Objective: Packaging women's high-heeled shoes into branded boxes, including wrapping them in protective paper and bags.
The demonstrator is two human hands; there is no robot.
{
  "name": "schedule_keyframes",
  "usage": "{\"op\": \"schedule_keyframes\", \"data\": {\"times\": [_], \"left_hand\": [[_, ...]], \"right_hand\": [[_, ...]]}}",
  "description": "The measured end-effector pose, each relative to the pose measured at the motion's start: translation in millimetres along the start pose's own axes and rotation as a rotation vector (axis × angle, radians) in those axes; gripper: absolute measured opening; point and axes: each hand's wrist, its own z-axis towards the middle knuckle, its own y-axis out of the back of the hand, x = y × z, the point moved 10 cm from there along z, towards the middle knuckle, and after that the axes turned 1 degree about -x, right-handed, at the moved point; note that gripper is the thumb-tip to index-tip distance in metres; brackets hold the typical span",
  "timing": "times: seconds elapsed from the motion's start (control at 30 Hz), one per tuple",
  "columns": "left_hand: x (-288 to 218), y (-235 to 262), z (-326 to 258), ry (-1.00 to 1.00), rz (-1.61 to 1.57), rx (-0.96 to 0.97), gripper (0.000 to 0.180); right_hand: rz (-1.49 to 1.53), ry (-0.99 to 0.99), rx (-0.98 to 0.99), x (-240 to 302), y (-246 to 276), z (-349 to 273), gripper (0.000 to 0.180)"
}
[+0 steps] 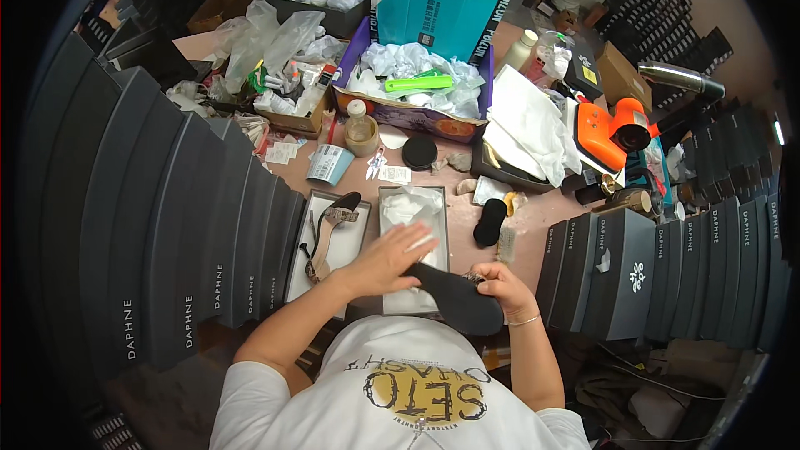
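A black-soled sandal [458, 300] is in my right hand [507, 293], its sole turned up toward me. My right fingers close on its patterned strap. Over the sandal's other end, my left hand [390, 260] is flat with the fingers stretched out and slightly blurred; whether it touches the sole I cannot tell. Beneath the left hand stands an open shoebox [443, 242] holding white tissue paper [408, 204]. A second open shoebox [296, 279], to the left, holds a high-heeled sandal [333, 221] with a snake-patterned strap, lying on its side.
Tall stacks of dark shoeboxes rise at left [158, 200] and right [625, 275]. A purple carton [350, 104] of crumpled paper and an orange heat-gun-like device [604, 133] stand at the back. A black oval pad [490, 222] and a brush [506, 243] lie right of the middle shoebox.
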Motion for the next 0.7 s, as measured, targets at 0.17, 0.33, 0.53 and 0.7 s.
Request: {"op": "schedule_keyframes", "data": {"times": [0.17, 0.33, 0.53, 0.7], "left_hand": [[-8.2, -69.9, 1.1, 0.137, -0.508, 0.562, 0.057], [31.3, -55.2, 7.7, 0.537, -1.023, 0.256, 0.043], [73.8, -31.5, -36.2, 0.733, -1.262, -0.282, 0.034], [47.7, -58.7, -63.3, 0.757, -1.269, -0.213, 0.034]], "right_hand": [[-0.044, -0.062, 0.096, 7.1, -10.5, 17.1, 0.013], [0.344, 0.163, -0.073, 8.6, 15.0, 58.9, 0.027], [-0.601, 0.075, -0.304, -42.3, 25.7, 54.2, 0.047], [0.100, 0.279, -0.206, -27.1, -1.8, 49.3, 0.060]]}}
